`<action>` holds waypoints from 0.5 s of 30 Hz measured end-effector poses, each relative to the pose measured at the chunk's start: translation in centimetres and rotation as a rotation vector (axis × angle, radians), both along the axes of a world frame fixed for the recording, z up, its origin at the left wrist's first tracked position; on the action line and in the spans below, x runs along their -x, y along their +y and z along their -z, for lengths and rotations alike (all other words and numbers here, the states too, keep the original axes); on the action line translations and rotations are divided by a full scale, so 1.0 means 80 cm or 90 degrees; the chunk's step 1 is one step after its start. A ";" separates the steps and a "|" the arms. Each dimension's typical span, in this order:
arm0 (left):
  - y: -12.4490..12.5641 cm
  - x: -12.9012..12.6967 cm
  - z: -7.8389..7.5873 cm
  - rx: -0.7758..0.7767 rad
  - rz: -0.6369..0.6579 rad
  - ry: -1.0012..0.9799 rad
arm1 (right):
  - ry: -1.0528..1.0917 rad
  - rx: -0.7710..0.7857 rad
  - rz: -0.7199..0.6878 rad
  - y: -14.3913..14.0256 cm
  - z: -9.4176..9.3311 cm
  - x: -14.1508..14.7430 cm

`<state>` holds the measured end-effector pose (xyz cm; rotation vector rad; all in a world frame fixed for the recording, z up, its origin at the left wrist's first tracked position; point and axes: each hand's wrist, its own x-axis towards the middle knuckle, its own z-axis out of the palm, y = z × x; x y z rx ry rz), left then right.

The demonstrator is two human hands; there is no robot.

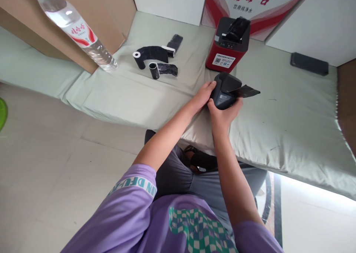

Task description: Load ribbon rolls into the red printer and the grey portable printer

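A small dark grey printer [222, 100] with rounded corners is held between both of my hands above the cloth-covered surface. A black strip [249, 91] sticks out of it to the right. My left hand [204, 94] grips its left side, thumb along the upper edge. From below and the right, my right hand [226, 115] wraps round it, its fingers partly hidden. Just behind stands a red and black box-shaped device [213, 56], with a black strip [237, 29] coming out of its top and a printed label on its front.
Black rolls [154, 71] with loose strips lie to the left on the pale green cloth [155, 104]. A water bottle [80, 32] stands beside a cardboard box [111, 19]. A flat black case [309, 64] lies at the right. White and red cartons [236, 8] line the back.
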<state>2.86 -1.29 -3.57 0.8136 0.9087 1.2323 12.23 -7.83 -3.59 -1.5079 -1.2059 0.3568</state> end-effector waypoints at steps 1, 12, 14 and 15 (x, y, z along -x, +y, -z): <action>0.000 0.000 0.000 0.000 -0.001 0.001 | 0.000 0.000 -0.003 0.000 0.000 0.000; 0.006 -0.003 0.007 0.038 0.008 -0.032 | -0.025 -0.033 -0.015 0.002 0.005 -0.003; 0.007 -0.003 0.009 0.034 0.005 -0.032 | -0.028 -0.037 -0.024 0.004 0.008 -0.004; 0.008 -0.004 0.009 0.033 0.003 -0.038 | -0.028 -0.040 -0.028 0.005 0.009 -0.004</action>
